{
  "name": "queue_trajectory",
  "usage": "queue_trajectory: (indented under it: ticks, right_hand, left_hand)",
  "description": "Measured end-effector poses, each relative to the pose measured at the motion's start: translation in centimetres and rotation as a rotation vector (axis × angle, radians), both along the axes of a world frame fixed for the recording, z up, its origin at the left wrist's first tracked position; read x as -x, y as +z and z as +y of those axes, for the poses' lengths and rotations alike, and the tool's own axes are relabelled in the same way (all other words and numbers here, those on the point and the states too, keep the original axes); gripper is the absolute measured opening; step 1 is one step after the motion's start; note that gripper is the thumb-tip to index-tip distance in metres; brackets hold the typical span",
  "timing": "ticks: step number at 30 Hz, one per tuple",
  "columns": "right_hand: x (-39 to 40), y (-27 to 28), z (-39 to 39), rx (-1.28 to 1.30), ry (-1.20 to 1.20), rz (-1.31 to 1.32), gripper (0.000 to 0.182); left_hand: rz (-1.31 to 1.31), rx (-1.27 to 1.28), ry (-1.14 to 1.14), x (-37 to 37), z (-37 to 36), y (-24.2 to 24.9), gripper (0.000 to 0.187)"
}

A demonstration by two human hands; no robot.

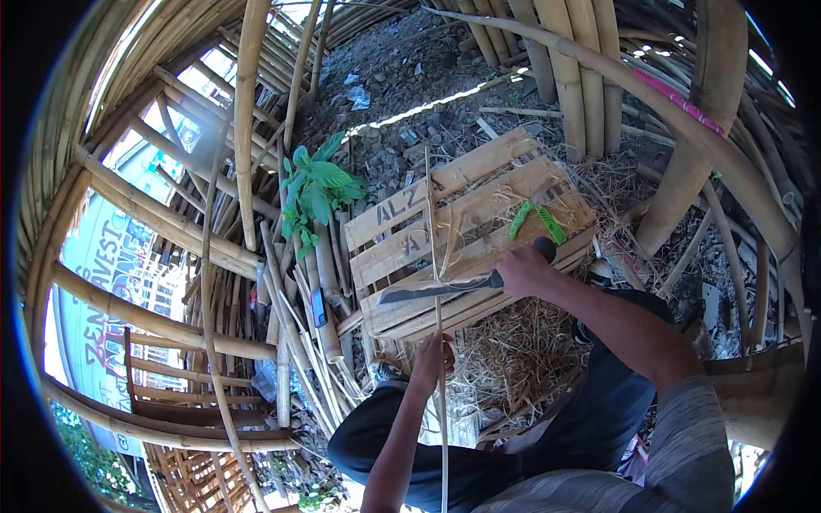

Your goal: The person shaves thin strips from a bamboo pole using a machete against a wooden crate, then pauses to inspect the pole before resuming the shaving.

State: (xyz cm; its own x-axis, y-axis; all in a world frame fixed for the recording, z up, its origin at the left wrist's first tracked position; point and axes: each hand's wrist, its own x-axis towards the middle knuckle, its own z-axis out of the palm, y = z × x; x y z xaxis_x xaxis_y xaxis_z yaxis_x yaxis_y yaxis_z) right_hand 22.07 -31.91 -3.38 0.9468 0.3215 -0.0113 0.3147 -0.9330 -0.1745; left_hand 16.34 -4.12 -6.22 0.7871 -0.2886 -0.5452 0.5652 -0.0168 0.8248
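Note:
My right hand (pixel 523 269) is closed around the black handle of a machete (pixel 445 291). Its long dark blade points left and crosses a thin bamboo strip (pixel 429 201) over the near part of a slatted wooden crate (pixel 389 231). Below the blade, my left hand (pixel 432 363) pinches this strip, which runs upright through the view from above the crate down past my legs. Pale shavings (pixel 466 224) curl beside the strip on the slats. A bright green V-shaped object (pixel 539 222) lies on the crate's right side, just beyond my right hand.
Bamboo shavings (pixel 522 363) pile up between my legs below the crate. Cut bamboo poles (pixel 321 256) stand at left, with a blue phone-like object (pixel 319 308) and a leafy plant (pixel 321 188). A bamboo frame (pixel 154 321) encloses the left; thick poles (pixel 590 77) rise behind.

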Motion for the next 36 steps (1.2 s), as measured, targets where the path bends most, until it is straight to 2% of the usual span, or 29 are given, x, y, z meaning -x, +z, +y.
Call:
queue_trajectory:
  ticks: [2, 3, 5, 6, 13, 15, 21, 25, 28, 30, 32, 36]
  right_hand:
    - [0.4, 1.1, 0.2, -0.071, -0.024, 0.112, 0.021]
    - [0.6, 1.2, 0.4, -0.071, -0.031, 0.11, 0.021]
    - [0.9, 1.4, 0.9, -0.248, -0.141, 0.335, 0.027]
    - [1.1, 1.6, 1.0, -0.282, -0.11, 0.403, 0.031]
    - [1.9, 1.8, 2.2, -0.171, -0.043, 0.444, 0.031]
    - [2.2, 1.6, 3.0, -0.146, 0.03, 0.372, 0.029]
    - [2.7, 2.2, 4.7, -0.069, 0.098, 0.325, 0.027]
    - [2.7, 2.3, 4.7, -0.097, 0.104, 0.305, 0.026]
    - [1.8, 2.5, 3.9, -0.076, 0.079, 0.291, 0.024]
    - [-0.4, 1.8, 1.8, -0.089, -0.147, 0.228, 0.022]
    - [-0.9, 1.9, 0.2, -0.089, -0.164, 0.187, 0.021]
    - [-1.1, 1.3, 0.0, -0.019, -0.14, 0.076, 0.016]
  left_hand:
    - [0.196, 0.276, 0.022, -0.3, -0.4, 0.4, 0.033]
    - [0.195, 0.276, 0.014, -0.5, -0.2, 0.3, 0.033]
    - [0.354, 0.536, -0.038, -0.9, 0.7, 0.0, 0.034]
    - [0.369, 0.551, -0.058, -0.9, 0.8, 0.4, 0.035]
    - [0.446, 0.555, -0.06, -0.7, 0.2, 0.5, 0.036]
    - [0.455, 0.54, -0.037, -0.6, -0.4, 0.5, 0.036]
    - [0.259, 0.248, 0.016, 0.6, -0.7, 0.4, 0.038]
    - [0.316, 0.329, 0.031, 0.6, -0.7, 1.3, 0.039]
    - [0.417, 0.433, 0.05, 0.9, -0.6, 1.7, 0.038]
    - [0.413, 0.416, 0.034, 1.1, -0.5, 1.8, 0.037]
    - [0.407, 0.408, -0.033, 0.2, -0.2, 2.2, 0.036]
    - [0.443, 0.413, 0.014, 0.7, -0.8, 2.9, 0.037]
